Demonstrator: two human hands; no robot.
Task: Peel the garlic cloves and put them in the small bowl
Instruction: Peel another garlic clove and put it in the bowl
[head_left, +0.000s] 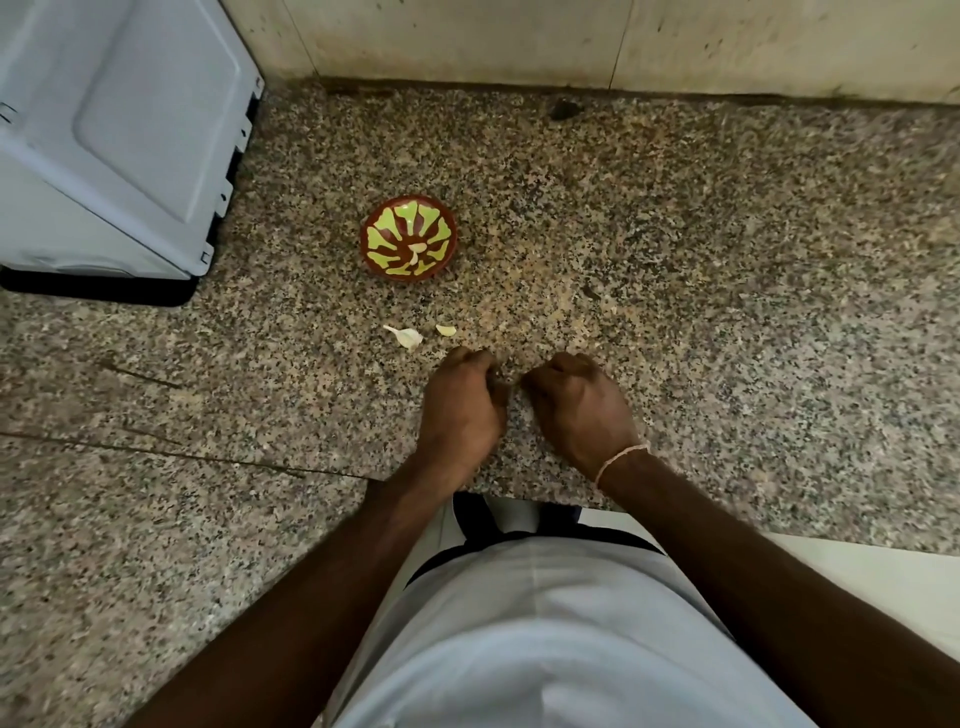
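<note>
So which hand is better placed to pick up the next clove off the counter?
Probably the left hand. Its knuckles lie just below the two loose garlic pieces, with the small bowl farther back on that side. The right hand lies farther from them. Both hands' fingers are curled.

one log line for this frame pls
phase: peeling | left hand, right hand: curled together, contents hidden | small bowl: peeled cloves inside | countertop: two garlic pieces
</note>
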